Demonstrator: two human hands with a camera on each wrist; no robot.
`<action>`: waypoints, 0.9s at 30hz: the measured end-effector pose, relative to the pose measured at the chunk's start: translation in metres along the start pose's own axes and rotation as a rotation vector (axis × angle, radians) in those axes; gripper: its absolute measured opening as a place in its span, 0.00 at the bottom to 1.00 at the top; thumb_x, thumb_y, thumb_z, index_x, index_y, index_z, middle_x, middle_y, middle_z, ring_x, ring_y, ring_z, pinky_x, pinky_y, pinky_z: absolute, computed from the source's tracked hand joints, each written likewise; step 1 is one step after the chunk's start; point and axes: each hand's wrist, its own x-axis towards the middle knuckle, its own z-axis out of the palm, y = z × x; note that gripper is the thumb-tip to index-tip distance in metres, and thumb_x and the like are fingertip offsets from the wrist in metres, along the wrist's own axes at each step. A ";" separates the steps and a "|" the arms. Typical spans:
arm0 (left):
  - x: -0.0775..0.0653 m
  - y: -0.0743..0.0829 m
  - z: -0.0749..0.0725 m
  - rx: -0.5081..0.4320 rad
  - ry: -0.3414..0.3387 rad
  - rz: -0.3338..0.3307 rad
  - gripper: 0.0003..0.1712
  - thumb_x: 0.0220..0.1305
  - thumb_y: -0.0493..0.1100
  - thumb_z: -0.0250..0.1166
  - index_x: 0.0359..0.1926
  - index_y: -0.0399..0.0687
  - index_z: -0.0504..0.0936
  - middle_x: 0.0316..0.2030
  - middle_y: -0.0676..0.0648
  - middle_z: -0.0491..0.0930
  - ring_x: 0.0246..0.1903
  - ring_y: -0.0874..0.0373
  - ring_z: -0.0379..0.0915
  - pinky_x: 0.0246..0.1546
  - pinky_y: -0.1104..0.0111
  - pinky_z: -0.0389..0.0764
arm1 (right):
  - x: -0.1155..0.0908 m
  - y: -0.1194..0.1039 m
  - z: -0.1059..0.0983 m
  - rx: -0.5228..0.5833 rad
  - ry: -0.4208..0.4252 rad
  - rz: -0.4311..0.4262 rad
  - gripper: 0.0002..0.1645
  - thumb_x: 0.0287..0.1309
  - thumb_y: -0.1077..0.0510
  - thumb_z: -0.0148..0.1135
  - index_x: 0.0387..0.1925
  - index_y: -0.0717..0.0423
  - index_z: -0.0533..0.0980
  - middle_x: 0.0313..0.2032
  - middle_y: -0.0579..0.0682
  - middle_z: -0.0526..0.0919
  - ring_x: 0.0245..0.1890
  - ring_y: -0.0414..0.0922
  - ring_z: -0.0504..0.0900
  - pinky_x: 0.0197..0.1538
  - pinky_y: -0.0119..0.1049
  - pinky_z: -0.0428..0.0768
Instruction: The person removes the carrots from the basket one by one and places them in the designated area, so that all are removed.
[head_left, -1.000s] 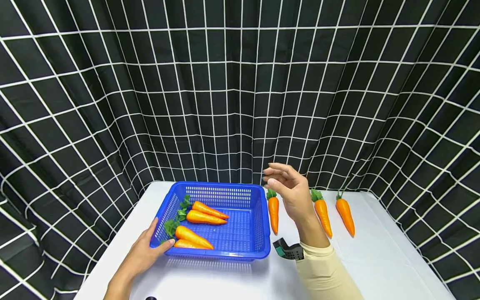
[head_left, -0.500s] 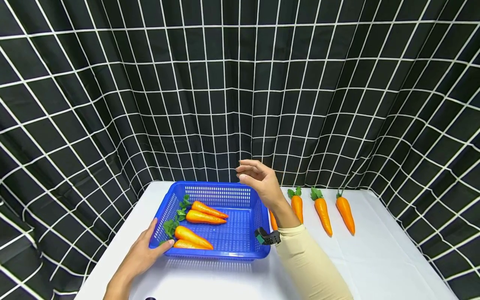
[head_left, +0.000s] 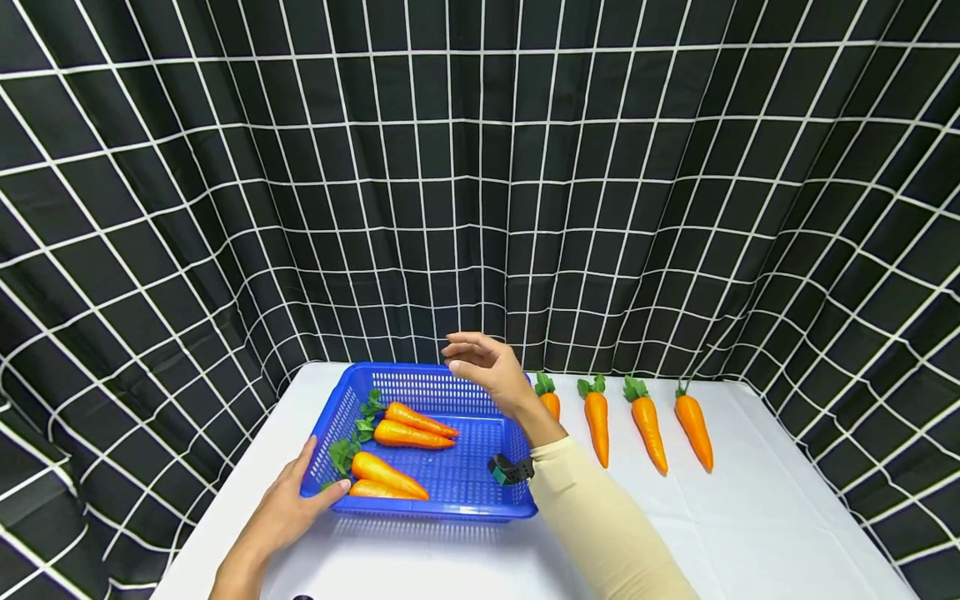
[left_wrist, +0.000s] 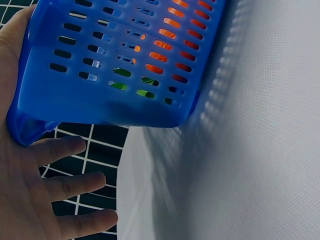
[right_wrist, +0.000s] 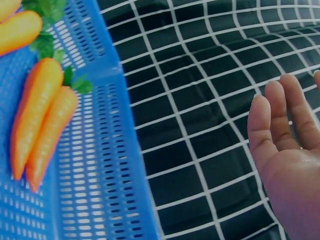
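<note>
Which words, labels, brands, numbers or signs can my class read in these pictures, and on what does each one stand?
No readable text anywhere.
Blue plastic basket: no lettering visible.
Orange carrots: no labels visible.
Black wrist strap: too small to tell whether its teal patch bears any marking.
Black curtain: white grid lines only.
Dark item at the bottom edge: mostly cut off, nothing readable.

Your left hand (head_left: 283,507) spreads its thumb wide from straight fingers; your right hand (head_left: 493,372) is raised, fingers loosely bent.
</note>
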 end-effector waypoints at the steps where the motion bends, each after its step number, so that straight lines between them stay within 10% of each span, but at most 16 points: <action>1: 0.000 0.000 0.000 -0.001 0.000 -0.001 0.60 0.58 0.67 0.64 0.76 0.44 0.43 0.66 0.26 0.55 0.61 0.30 0.59 0.58 0.38 0.59 | 0.001 0.003 0.001 -0.004 -0.009 0.006 0.23 0.59 0.70 0.61 0.57 0.67 0.73 0.48 0.71 0.77 0.50 0.66 0.77 0.52 0.43 0.78; 27: 0.001 -0.001 0.002 0.009 0.034 0.030 0.59 0.57 0.67 0.65 0.76 0.43 0.46 0.65 0.26 0.58 0.60 0.31 0.61 0.58 0.39 0.61 | 0.017 0.054 0.030 -0.141 -0.250 0.203 0.25 0.59 0.66 0.64 0.58 0.65 0.74 0.49 0.63 0.80 0.48 0.61 0.78 0.49 0.39 0.79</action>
